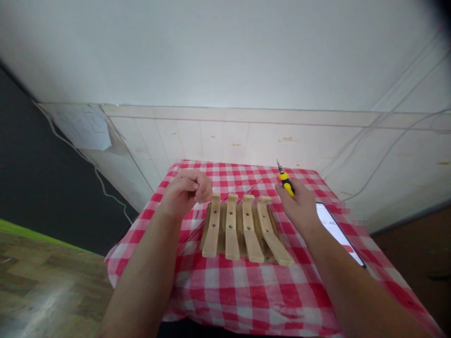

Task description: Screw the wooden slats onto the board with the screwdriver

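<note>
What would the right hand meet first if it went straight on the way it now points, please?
Probably the white wall panelling, led by the yellow-and-black screwdriver in the right hand; its height over the checkered tablecloth is hard to judge.

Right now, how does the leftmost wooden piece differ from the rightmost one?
The leftmost wooden piece slants only slightly, near end to the left; the rightmost wooden piece slants strongly, near end to the right. The leftmost wooden piece lies nearest the left hand; the rightmost wooden piece, nearest the right hand. Both are pale, with two dark spots along the length.
</note>
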`<state>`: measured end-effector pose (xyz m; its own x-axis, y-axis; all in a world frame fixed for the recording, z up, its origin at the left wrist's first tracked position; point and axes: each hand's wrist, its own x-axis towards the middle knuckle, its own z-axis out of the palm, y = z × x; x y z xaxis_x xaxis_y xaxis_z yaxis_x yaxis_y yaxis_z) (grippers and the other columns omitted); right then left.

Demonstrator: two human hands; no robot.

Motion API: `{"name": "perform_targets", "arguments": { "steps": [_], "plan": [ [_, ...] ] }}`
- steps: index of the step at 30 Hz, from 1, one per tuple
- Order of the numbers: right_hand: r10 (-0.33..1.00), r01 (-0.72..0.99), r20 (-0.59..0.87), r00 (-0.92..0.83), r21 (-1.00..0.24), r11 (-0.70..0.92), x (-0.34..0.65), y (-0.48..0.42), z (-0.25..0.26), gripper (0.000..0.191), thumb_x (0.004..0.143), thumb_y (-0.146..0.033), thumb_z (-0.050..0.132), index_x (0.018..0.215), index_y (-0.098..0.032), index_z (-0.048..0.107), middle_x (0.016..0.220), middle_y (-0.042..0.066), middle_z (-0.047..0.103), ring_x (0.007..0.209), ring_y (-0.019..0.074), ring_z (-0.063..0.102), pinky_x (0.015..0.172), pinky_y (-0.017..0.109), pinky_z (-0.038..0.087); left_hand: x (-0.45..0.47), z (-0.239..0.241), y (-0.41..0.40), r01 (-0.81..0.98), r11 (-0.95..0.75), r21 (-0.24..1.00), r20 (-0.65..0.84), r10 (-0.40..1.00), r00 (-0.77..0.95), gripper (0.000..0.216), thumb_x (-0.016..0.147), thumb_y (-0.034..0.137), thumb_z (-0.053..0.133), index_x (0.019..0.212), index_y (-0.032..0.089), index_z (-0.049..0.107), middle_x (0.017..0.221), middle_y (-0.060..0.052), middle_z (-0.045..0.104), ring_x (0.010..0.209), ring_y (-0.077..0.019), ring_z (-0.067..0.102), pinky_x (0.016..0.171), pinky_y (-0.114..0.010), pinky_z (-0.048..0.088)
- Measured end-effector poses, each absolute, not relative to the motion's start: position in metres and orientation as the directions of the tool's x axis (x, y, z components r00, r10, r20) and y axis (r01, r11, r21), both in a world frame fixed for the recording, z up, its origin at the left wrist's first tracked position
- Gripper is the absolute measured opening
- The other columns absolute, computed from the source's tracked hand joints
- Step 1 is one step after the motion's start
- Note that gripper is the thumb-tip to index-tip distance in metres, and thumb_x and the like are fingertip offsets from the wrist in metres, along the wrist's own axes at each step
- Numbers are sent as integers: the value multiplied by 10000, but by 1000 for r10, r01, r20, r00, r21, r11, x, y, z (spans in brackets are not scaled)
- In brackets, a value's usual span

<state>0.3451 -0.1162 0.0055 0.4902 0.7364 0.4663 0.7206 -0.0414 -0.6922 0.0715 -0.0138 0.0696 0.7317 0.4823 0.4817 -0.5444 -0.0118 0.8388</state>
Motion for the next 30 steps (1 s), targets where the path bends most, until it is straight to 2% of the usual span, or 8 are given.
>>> {"name": "perform_targets", "arguments": {
  "steps": [6, 12, 17, 19, 21, 25, 28, 30],
  "plan": [
    [683, 776, 683, 260, -569, 273, 343, -132, 10, 91, 827, -248, 547, 912, -228, 522, 759, -9, 547, 671, 164, 523, 593, 292, 401, 75, 69, -25, -516, -102, 851, 486, 527, 697, 128, 642, 193, 585, 533, 131, 608, 446, 5, 469, 427, -85, 398, 449, -227, 323],
    [655, 912, 755, -39, -242, 332, 325, -145, 23, 110, 852, -298, 579, 919, -225, 530, 751, 5, 617, 621, 161, 580, 545, 273, 429, 73, 74, -38, -260, -275, 925, 377, 592, 713, 169, 660, 242, 600, 526, 142, 577, 496, 0, 522, 478, -88, 431, 472, -230, 307],
    [617, 931, 782, -86, -158, 329, 318, -147, 28, 135, 884, -328, 561, 942, -207, 547, 775, 34, 673, 649, 174, 648, 561, 272, 486, 66, 87, -51, -8, -454, 891, 271, 518, 811, 277, 765, 290, 527, 525, 159, 486, 500, 28, 441, 476, -78, 390, 470, -225, 292],
    [615, 938, 780, -113, -119, 324, 317, -148, 30, 154, 906, -334, 536, 969, -196, 563, 784, 45, 699, 650, 179, 669, 560, 272, 500, 64, 90, -50, 203, -593, 779, 226, 568, 792, 310, 790, 284, 487, 509, 164, 438, 488, 32, 400, 474, -77, 358, 473, -231, 261],
    [618, 947, 775, -132, -85, 309, 315, -148, 32, 185, 929, -337, 514, 1013, -186, 579, 791, 50, 719, 631, 176, 679, 534, 264, 497, 60, 91, -46, 505, -667, 547, 184, 685, 705, 329, 821, 275, 464, 512, 161, 457, 490, 19, 427, 484, -88, 373, 487, -247, 250],
    [597, 943, 775, -207, -6, 334, 316, -148, 32, 226, 950, -342, 501, 1056, -175, 610, 825, 65, 742, 639, 178, 693, 537, 264, 504, 55, 85, -30, 840, -536, 79, -100, 834, 542, 284, 819, 321, 569, 612, 139, 640, 636, -70, 640, 591, -155, 546, 549, -270, 355],
    [547, 930, 789, -280, 83, 357, 320, -150, 29, 216, 936, -326, 545, 1062, -174, 632, 851, 70, 748, 689, 184, 704, 594, 268, 524, 60, 78, -18, 883, -469, 15, -430, 794, 429, 248, 835, 292, 590, 702, 129, 721, 679, -97, 701, 660, -186, 640, 641, -283, 469],
    [533, 933, 788, -308, 141, 331, 323, -151, 27, 238, 930, -345, 567, 1067, -163, 637, 859, 76, 746, 662, 177, 695, 566, 267, 508, 66, 71, -11, 908, -419, -26, -484, 800, 355, 155, 766, 277, 682, 791, 140, 749, 742, -108, 729, 757, -218, 677, 710, -300, 513]
  ]
}}
